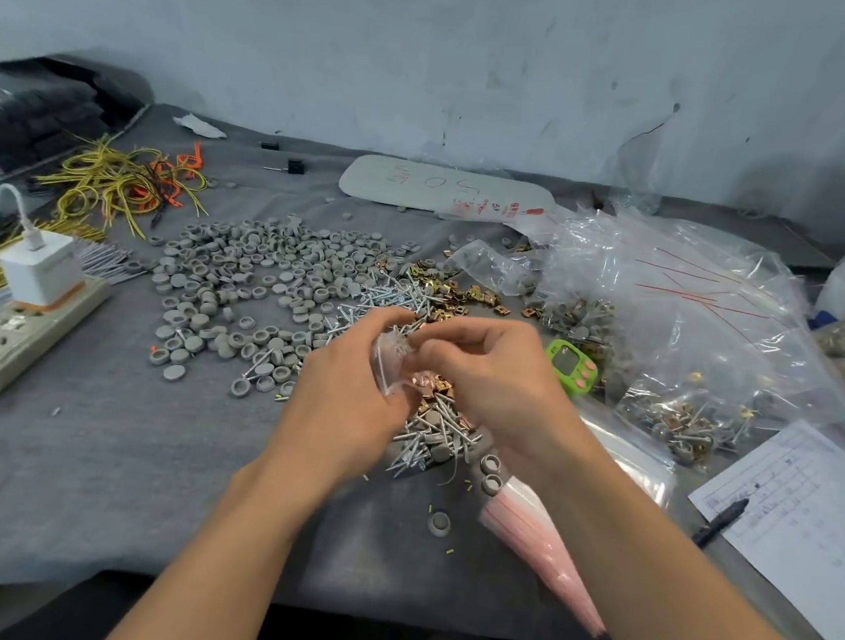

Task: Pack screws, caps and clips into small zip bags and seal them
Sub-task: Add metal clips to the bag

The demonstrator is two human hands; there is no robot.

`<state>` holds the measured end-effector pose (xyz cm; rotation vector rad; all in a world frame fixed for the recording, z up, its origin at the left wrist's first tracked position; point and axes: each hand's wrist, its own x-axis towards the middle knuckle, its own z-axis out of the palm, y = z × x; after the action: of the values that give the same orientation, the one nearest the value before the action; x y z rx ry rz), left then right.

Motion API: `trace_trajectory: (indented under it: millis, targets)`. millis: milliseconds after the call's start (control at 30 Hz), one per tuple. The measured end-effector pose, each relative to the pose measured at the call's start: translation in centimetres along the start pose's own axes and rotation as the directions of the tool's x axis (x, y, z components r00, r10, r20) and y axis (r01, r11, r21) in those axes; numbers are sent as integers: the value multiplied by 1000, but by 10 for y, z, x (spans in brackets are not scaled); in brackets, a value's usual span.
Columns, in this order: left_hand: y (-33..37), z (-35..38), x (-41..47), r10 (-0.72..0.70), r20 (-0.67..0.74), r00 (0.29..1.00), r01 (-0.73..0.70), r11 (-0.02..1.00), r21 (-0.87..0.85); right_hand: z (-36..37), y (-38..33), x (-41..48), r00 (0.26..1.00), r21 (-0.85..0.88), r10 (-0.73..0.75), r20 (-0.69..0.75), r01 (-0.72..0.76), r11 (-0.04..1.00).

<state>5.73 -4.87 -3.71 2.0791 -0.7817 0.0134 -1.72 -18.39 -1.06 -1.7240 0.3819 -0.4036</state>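
**A:** What parts are out?

**B:** Round grey caps (260, 273) spread in a wide heap on the worktop (112, 470). Silver screws (386, 295) lie piled just right of them, touching brass-coloured clips (456, 292).

**A:** And the bags?

**B:** The left hand (346, 390) and right hand (487, 372) pinch a small clear zip bag (392, 368) at its mouth, with screws, caps and clips bunched at its lower end. Flat empty bags (539, 537) with pink strips lie beside it.

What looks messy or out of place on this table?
One round grey plastic cap lies alone on the grey cloth near the front edge, apart from the big cap pile. Tiny yellow bits are scattered around it. They look spilled, not sorted.
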Motion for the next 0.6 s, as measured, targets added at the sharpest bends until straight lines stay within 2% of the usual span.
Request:
trace_trajectory:
  millis: [67,133,200,267,400,600]
  targets:
    - [-2,-3,0,-7,-32,999,7,1000,-9,-20,-1,5,995,-58,-24,-101,18,998]
    - [-3,-4,0,-12,-57,998,12,1000,-6,-41,2,9,981,-309,-56,-185,-4,951]
    - [-3,-5,0,-13,-68,998,13,1000,-1,-54,8,12,983,-593,-40,-177,-74,802]
    - [-2,-5,0,-6,-73,997,6,1000,-4,-58,15,11,992,-756,42,-121,-119,643]
    - [-1,-4,0,4,-78,997,-4,1000,5,-51,18,7,996,-889,84,-35,-69,454]
    - [1,-1,-1,-2,-56,998,3,1000,16,-39,19,6,993,-947,77,-94,-113,301]
